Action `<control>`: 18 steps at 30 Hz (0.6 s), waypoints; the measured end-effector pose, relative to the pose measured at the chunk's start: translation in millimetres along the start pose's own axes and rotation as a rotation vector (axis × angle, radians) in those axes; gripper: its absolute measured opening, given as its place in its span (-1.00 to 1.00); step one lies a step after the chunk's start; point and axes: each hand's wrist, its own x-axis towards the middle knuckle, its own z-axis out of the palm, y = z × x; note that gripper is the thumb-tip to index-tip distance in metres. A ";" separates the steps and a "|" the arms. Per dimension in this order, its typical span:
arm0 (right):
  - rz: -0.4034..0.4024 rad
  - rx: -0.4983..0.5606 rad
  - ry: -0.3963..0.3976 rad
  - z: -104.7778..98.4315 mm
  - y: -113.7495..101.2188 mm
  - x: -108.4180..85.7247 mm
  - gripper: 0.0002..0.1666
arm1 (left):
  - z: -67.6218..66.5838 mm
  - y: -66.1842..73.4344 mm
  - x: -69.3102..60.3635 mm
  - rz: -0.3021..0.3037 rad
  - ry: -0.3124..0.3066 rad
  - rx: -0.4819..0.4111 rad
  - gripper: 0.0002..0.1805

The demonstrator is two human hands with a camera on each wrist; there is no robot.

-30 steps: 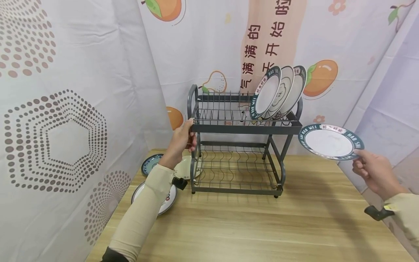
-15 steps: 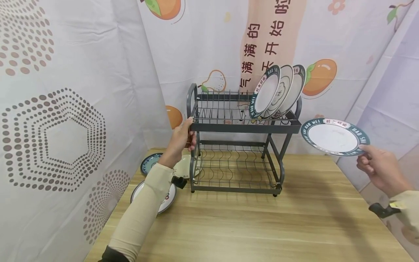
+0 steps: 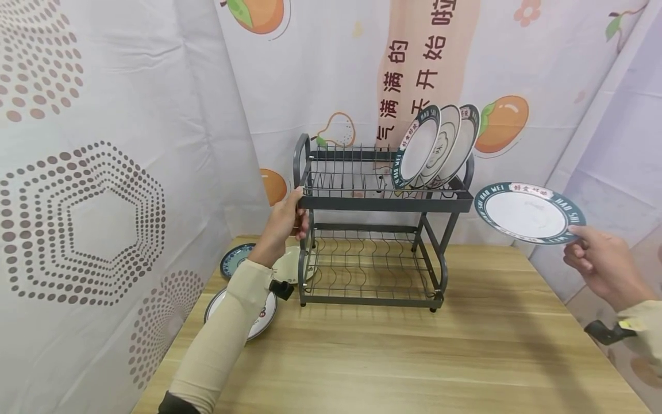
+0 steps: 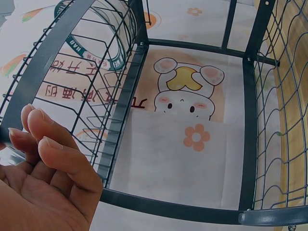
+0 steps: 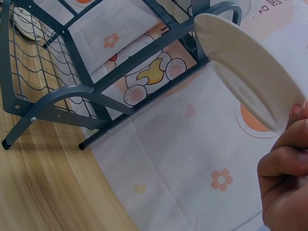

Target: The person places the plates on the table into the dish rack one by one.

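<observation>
My right hand [image 3: 602, 261] pinches a white plate [image 3: 524, 214] by its right edge, thumb on top. The plate has a green lettered rim and hangs in the air right of the dish rack, nearly level. Its pale underside shows in the right wrist view, where the hand [image 5: 286, 168] is at the right edge. My left hand [image 3: 281, 224] grips the front left corner of the upper tier of the grey dish rack [image 3: 385, 203]. In the left wrist view, that hand's curled fingers [image 4: 65, 156] are beside the rail. Several plates [image 3: 416, 148] lean upright at the upper tier's right end.
On the wooden table [image 3: 388, 356], left of the rack, lie a white plate [image 3: 266, 319] partly behind my left forearm, a blue-patterned dish [image 3: 235, 259] and a cream bowl [image 3: 286, 265] partly behind the rack leg. Printed curtains [image 3: 320, 75] hang close behind and at both sides.
My right hand has carried the plate slightly up and to the right, mostly in the first half second. The left hand keeps its grip on the rack.
</observation>
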 end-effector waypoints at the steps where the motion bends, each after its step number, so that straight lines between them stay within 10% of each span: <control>1: -0.002 0.004 -0.007 -0.1 -0.1 -0.3 -0.41 | 0.1 -0.4 -0.1 -0.003 0.003 0.000 -0.35; 18: -0.008 0.039 -0.026 3.5 -9.6 0.2 -0.43 | 1.1 -1.5 2.2 -0.002 0.008 -0.002 -0.35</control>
